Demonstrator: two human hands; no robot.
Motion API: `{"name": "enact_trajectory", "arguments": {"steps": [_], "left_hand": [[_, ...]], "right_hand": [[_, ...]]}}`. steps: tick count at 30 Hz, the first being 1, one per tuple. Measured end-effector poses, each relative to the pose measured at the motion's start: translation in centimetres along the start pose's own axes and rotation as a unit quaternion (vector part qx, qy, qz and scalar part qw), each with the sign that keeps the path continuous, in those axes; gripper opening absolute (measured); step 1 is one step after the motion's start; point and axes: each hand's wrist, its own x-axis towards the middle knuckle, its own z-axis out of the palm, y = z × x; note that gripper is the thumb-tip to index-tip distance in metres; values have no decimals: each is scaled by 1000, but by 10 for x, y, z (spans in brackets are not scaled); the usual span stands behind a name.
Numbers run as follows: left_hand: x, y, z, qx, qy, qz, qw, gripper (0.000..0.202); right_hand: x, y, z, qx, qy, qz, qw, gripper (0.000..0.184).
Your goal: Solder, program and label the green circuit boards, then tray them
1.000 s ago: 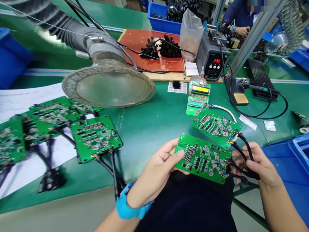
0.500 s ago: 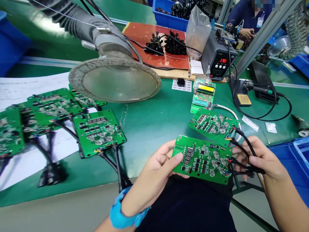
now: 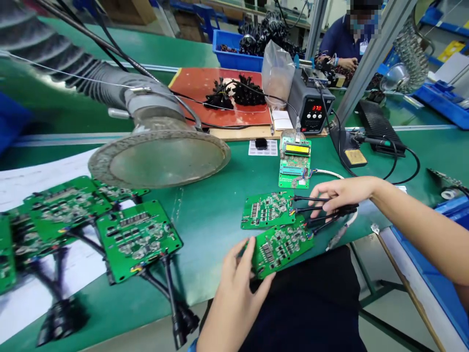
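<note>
My left hand (image 3: 234, 288) grips the near left edge of a green circuit board (image 3: 281, 249), held tilted over the table's front edge. My right hand (image 3: 339, 194) reaches left across the table, its fingers closed on the black cables (image 3: 322, 215) that run from that board and from a second green circuit board (image 3: 267, 210) lying flat just beyond it. A small board with a yellow display (image 3: 296, 161) lies further back, joined by a white cable.
Several green boards (image 3: 137, 239) with black leads lie on white paper at the left. A large grey extraction funnel (image 3: 161, 156) hangs over the green mat. A soldering station (image 3: 313, 110), iron stand (image 3: 353, 156), red mat with black connectors and blue bins stand behind. Another person works at the far bench.
The held board has tilted and dropped toward the table edge. My right hand has moved up and left onto the cables near the second board. The camera view has shifted.
</note>
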Motion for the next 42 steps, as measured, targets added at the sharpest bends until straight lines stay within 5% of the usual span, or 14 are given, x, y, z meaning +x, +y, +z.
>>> {"name": "enact_trajectory", "arguments": {"steps": [3, 6, 7, 10, 11, 13, 16, 18, 22, 25, 28, 31, 35, 42], "left_hand": [[14, 6, 4, 52, -32, 57, 997, 65], [24, 11, 0, 86, -57, 90, 991, 62], [27, 12, -2, 87, -68, 98, 989, 61], [32, 12, -10, 79, -103, 105, 986, 59], [33, 12, -12, 76, -112, 103, 985, 58], [35, 13, -14, 74, -123, 96, 985, 57], [37, 13, -12, 78, -131, 94, 984, 57], [37, 12, -10, 85, -128, 99, 983, 59], [34, 10, -6, 83, -123, 106, 983, 61], [33, 11, -2, 58, -128, 106, 984, 59], [35, 12, 3, 33, -127, 113, 985, 58], [35, 12, 5, 33, -118, 127, 984, 61], [35, 8, 7, 41, -98, 166, 980, 60], [37, 5, 9, 31, -80, 186, 979, 54]], "right_hand": [[4, 0, -24, -205, 78, 47, 975, 29], [-4, 3, -21, -317, 224, 35, 921, 23], [-10, 7, -12, -347, 298, 33, 889, 21], [-30, 31, 34, -432, 520, 121, 727, 27], [-35, 42, 53, -418, 548, 173, 704, 35], [-37, 64, 90, -341, 579, 204, 712, 46], [-22, 86, 130, -149, 628, 111, 756, 83], [-9, 90, 144, 4, 650, 34, 759, 95], [-7, 90, 148, 176, 718, -50, 671, 99], [-23, 93, 147, 245, 746, -79, 614, 69], [-32, 92, 146, 355, 690, -74, 627, 30], [-26, 83, 143, 369, 629, -70, 681, 29], [-9, 63, 131, 212, 620, -110, 748, 23], [16, 44, 116, 65, 589, -180, 785, 22]]}}
